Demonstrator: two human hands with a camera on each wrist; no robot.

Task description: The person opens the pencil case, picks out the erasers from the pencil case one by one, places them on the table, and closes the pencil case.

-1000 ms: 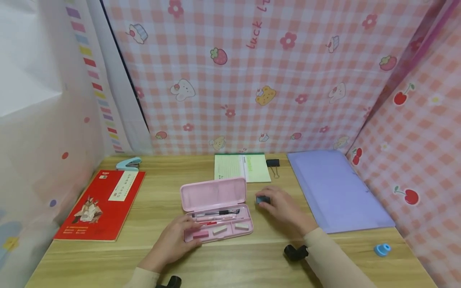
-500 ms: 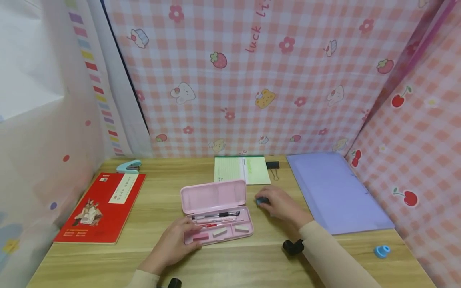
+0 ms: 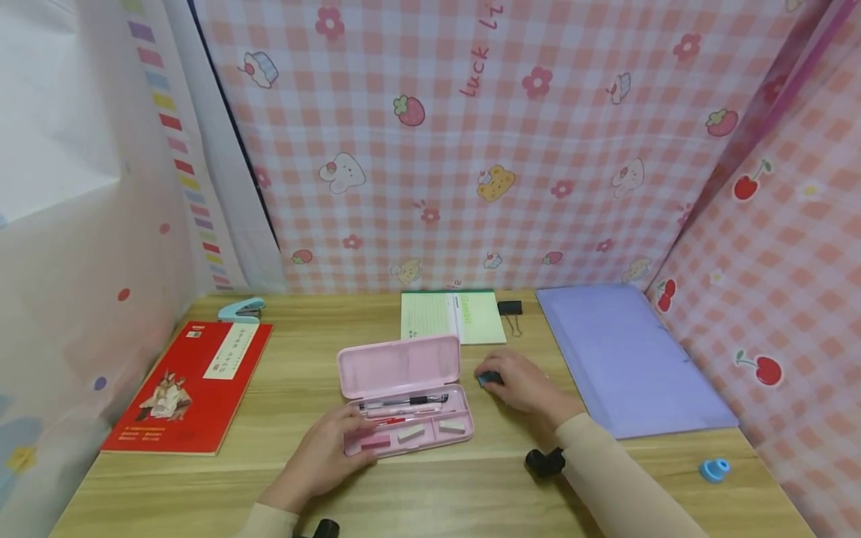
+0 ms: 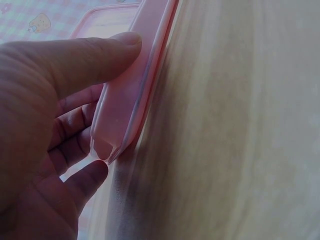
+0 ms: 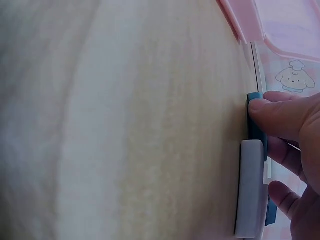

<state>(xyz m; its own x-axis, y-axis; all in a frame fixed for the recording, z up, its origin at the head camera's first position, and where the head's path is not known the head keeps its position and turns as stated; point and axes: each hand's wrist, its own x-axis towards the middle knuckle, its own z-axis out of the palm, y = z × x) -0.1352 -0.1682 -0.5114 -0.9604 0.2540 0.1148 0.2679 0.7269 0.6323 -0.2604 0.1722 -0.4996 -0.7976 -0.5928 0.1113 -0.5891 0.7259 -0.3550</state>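
An open pink pencil case [image 3: 398, 365] lies on the wooden table, its lid tipped back. My left hand [image 3: 329, 450] grips its left end; in the left wrist view the thumb lies along the case's pink side [image 4: 127, 95]. Inside are a black-gripped pen [image 3: 428, 400], a red pen [image 3: 393, 422], a pink block [image 3: 375, 442] and two whitish blocks [image 3: 452, 427]. Right of the case, my right hand [image 3: 521, 381] pinches a small dark teal block [image 5: 256, 122] just at the table. A whitish block [image 5: 251, 190] lies close beside it, mostly hidden by the hand in the head view.
A green notepad [image 3: 464, 317] and black binder clip [image 3: 510, 308] lie behind the case. To the right are a purple folder [image 3: 632, 359] and a small blue object [image 3: 714, 470]. A red book [image 3: 191, 388] and light blue stapler [image 3: 242, 309] are at left.
My right hand has shifted slightly left and nearer the table edge with the teal block. The left hand keeps its hold on the pencil case. The head view has tilted a little.
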